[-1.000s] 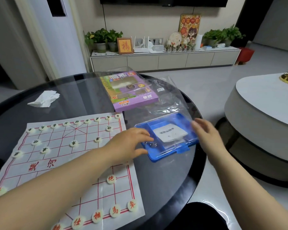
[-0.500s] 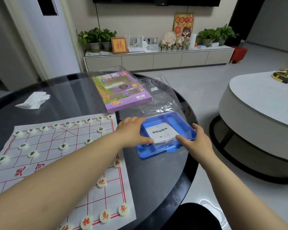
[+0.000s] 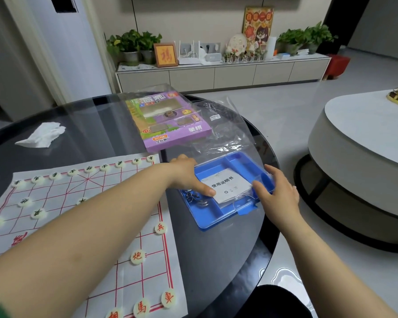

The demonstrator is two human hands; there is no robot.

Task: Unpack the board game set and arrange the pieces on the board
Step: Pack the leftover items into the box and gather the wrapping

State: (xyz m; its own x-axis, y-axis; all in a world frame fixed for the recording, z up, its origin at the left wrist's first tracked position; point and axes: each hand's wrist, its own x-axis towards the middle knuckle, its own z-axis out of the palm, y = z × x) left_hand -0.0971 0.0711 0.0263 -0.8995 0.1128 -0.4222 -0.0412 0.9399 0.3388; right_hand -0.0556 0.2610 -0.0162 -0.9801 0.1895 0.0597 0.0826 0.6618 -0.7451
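Note:
A blue compartment tray (image 3: 216,218) lies on the black glass table, right of the paper board (image 3: 90,216). A white instruction leaflet (image 3: 228,185) in clear film lies in it, with small metal parts (image 3: 194,199) in its left compartment. My left hand (image 3: 186,176) holds the tray's left side, thumb resting by the leaflet. My right hand (image 3: 278,196) holds the right rim, thumb inside the tray. Round white pieces with green characters (image 3: 38,213) sit on the board's far half. Red-character pieces (image 3: 137,257) sit on the near half.
The purple game box (image 3: 170,121) lies behind the tray, and a crumpled clear plastic bag (image 3: 228,134) lies partly over both. A white tissue (image 3: 41,135) is at the far left. The table's edge (image 3: 271,226) curves just right of the tray; a grey low table (image 3: 359,161) stands beyond.
My left hand slid onto the tray's left side and its thumb came down by the leaflet. My right hand shifted along the right rim, thumb now inside.

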